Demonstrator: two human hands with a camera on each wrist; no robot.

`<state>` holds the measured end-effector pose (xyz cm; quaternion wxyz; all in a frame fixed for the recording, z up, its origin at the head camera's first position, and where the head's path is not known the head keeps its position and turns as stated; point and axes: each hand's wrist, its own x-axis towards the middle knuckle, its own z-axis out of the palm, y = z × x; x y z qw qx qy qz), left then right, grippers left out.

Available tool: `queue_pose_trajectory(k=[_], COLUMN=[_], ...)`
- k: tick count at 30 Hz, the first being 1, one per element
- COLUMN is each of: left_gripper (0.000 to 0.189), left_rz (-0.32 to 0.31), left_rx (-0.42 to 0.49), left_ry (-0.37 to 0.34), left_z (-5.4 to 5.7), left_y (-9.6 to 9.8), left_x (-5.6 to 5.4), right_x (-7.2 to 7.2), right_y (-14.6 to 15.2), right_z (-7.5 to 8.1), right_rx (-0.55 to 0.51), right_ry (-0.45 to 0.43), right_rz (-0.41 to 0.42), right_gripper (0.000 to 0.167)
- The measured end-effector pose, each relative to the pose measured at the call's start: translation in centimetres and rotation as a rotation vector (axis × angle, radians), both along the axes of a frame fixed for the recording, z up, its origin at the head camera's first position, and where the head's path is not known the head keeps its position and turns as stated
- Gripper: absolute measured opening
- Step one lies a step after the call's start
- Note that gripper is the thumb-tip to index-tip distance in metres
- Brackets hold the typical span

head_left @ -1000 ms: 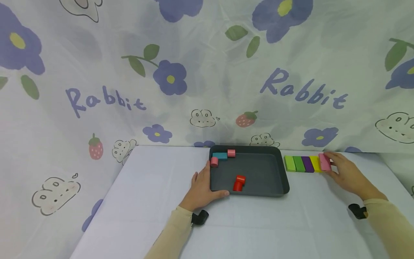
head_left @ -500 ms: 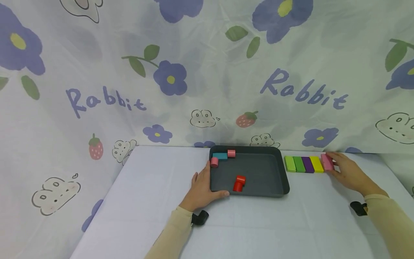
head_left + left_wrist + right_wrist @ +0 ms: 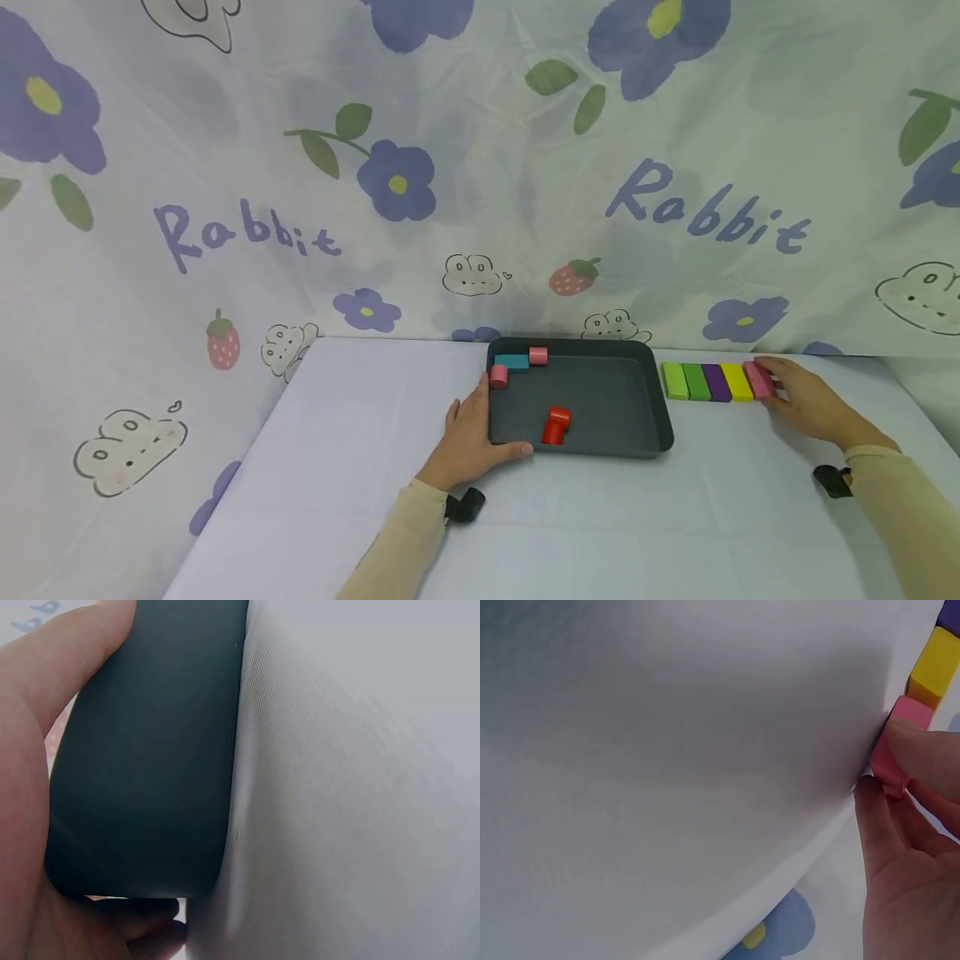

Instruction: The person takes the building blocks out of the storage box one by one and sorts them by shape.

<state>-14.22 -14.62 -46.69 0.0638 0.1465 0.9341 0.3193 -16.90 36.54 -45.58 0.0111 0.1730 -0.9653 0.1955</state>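
Observation:
At the right end of a row of coloured blocks, my right hand (image 3: 813,404) pinches a pink block (image 3: 759,380) between thumb and fingers. In the right wrist view this pink block (image 3: 901,742) stands right beside a yellow block (image 3: 934,667). My left hand (image 3: 472,437) rests around the near left corner of a dark grey tray (image 3: 600,400). Its fingers lie along the left side, and its thumb stretches along the front edge. The left wrist view shows the thumb against the tray's outer wall (image 3: 150,765).
Light green (image 3: 675,381), green (image 3: 696,382) and purple (image 3: 716,382) blocks line up right of the tray, beside the yellow block (image 3: 737,382). Inside the tray lie a blue block (image 3: 512,362), two pink cylinders (image 3: 537,356) and two red cylinders (image 3: 553,432). A patterned cloth (image 3: 480,167) hangs behind.
The pink block first shifted slightly right, away from the yellow one, then settled beside it at the row's end. My left hand and the tray have stayed in place.

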Motion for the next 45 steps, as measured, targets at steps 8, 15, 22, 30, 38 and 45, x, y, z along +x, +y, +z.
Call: queue_pose_trajectory(k=[8, 15, 22, 30, 38, 45], left_gripper=[0.128, 0.128, 0.128, 0.129, 0.129, 0.129], left_rz=[-0.002, -0.004, -0.006, -0.008, -0.002, -0.004], left_rx=[-0.004, -0.003, 0.002, 0.007, 0.009, 0.01], left_ry=[0.007, 0.002, 0.004, 0.007, -0.007, 0.002], left_z=[-0.1, -0.1, -0.2, -0.1, 0.1, 0.1], left_y=[0.0, 0.0, -0.1, -0.1, -0.1, 0.0], left_x=[-0.1, 0.0, 0.0, -0.1, -0.1, -0.2], right_x=[-0.1, -0.1, -0.3, 0.0, 0.3, 0.7], right_y=[0.0, -0.1, -0.1, -0.7, -2.4, -4.2], right_z=[0.0, 0.3, 0.5, 1.4, 3.1, 3.9], right_rx=[0.014, 0.018, 0.022, 0.025, 0.016, -0.044], right_ry=[-0.053, -0.095, -0.124, -0.103, -0.08, 0.029], right_rz=[0.015, -0.003, -0.021, -0.028, -0.029, 0.024], right_gripper=[0.059, 0.062, 0.068, 0.071, 0.07, 0.071])
